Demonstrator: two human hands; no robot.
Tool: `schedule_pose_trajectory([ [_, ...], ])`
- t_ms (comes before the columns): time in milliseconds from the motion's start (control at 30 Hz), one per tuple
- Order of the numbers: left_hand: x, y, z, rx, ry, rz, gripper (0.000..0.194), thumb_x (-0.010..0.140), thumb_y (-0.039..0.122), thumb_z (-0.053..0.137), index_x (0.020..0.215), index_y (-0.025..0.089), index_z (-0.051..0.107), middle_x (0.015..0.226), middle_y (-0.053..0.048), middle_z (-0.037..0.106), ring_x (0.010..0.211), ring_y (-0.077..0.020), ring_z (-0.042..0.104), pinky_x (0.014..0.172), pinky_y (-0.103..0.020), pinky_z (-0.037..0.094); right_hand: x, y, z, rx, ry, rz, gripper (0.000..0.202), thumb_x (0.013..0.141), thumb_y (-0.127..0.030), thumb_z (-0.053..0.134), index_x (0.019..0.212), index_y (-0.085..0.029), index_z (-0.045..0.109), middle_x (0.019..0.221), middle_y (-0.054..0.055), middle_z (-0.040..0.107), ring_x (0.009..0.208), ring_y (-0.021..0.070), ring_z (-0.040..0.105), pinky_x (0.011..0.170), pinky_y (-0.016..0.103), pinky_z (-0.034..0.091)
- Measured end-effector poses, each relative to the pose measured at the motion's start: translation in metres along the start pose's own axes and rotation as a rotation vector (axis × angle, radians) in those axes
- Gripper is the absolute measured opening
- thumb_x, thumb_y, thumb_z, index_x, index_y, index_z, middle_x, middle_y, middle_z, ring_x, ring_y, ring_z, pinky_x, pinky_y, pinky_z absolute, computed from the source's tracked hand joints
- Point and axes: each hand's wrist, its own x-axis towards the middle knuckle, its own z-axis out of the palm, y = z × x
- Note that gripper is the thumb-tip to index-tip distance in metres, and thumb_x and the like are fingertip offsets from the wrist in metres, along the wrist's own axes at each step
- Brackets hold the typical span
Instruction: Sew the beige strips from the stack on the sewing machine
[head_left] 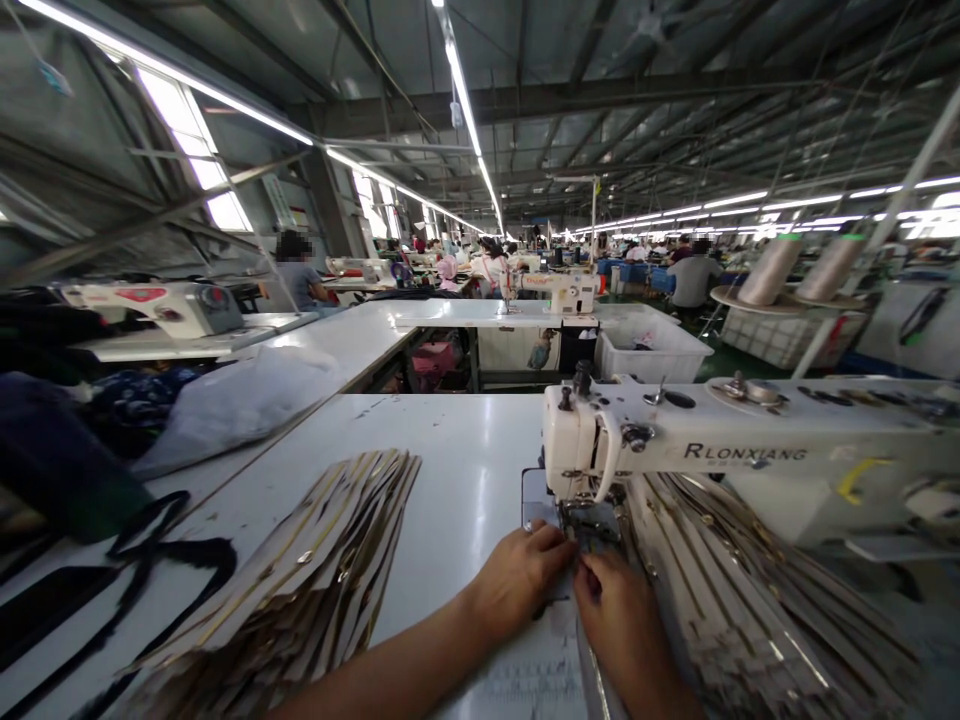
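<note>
Under the head of a white sewing machine [675, 440], both hands meet close to the needle area. My left hand [527, 570] rests with its fingers bent and pressed together at the plate. Beside it, my right hand [613, 600] is closed in a pinch on a piece too small to make out. A narrow strip with a shiny edge runs down below the right hand. Left of my arms lies a stack of light fabric strips with gold zippers [300, 560]. More zipper strips [720, 580] lie to the right, partly behind the machine.
Black straps [180, 550] and a white plastic bag [247, 400] lie at the left. Ahead are another sewing machine [562, 290] and a white bin [651, 345]. Thread cones [771, 268] stand at the right. Seated people work farther back.
</note>
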Motion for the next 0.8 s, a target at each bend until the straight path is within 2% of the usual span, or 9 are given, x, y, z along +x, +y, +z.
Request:
schedule_pose_trajectory([
  [267, 0.004, 0.001, -0.002, -0.053, 0.037, -0.006, 0.022, 0.095, 0.019, 0.048, 0.109, 0.017, 0.064, 0.102, -0.009, 0.06, 0.093, -0.0215, 0.056, 0.081, -0.031, 0.05, 0.0, 0.001, 0.002, 0.035, 0.016, -0.002, 0.029, 0.088, -0.012, 0.042, 0.094, -0.018, 0.07, 0.085, 0.007, 0.071, 0.076, 0.0189, 0.068, 0.073, 0.029, 0.05],
  [467, 0.007, -0.001, 0.0, -0.098, 0.078, -0.013, 0.023, 0.095, 0.016, 0.045, 0.101, 0.016, 0.068, 0.097, -0.009, 0.059, 0.09, -0.0201, 0.056, 0.081, -0.03, 0.05, -0.001, 0.001, 0.002, -0.029, -0.003, -0.043, 0.03, 0.088, -0.011, 0.041, 0.091, -0.018, 0.07, 0.085, 0.007, 0.07, 0.077, 0.0192, 0.067, 0.074, 0.03, 0.05],
  [633, 0.011, -0.003, 0.0, -0.1, 0.062, -0.038, 0.021, 0.092, 0.013, 0.048, 0.094, 0.016, 0.068, 0.096, -0.008, 0.059, 0.089, -0.0198, 0.056, 0.081, -0.03, 0.05, -0.001, -0.002, 0.002, -0.177, -0.029, -0.089, 0.033, 0.088, -0.011, 0.038, 0.093, -0.019, 0.069, 0.087, 0.008, 0.07, 0.074, 0.0198, 0.068, 0.064, 0.029, 0.05],
  [800, 0.013, 0.001, -0.003, -0.052, 0.036, -0.069, 0.021, 0.089, 0.01, 0.05, 0.098, 0.016, 0.068, 0.094, -0.008, 0.059, 0.088, -0.0205, 0.056, 0.08, -0.03, 0.05, 0.0, -0.002, 0.002, -0.227, -0.032, -0.13, 0.033, 0.087, -0.01, 0.037, 0.093, -0.018, 0.069, 0.087, 0.008, 0.07, 0.072, 0.0194, 0.069, 0.06, 0.029, 0.05],
])
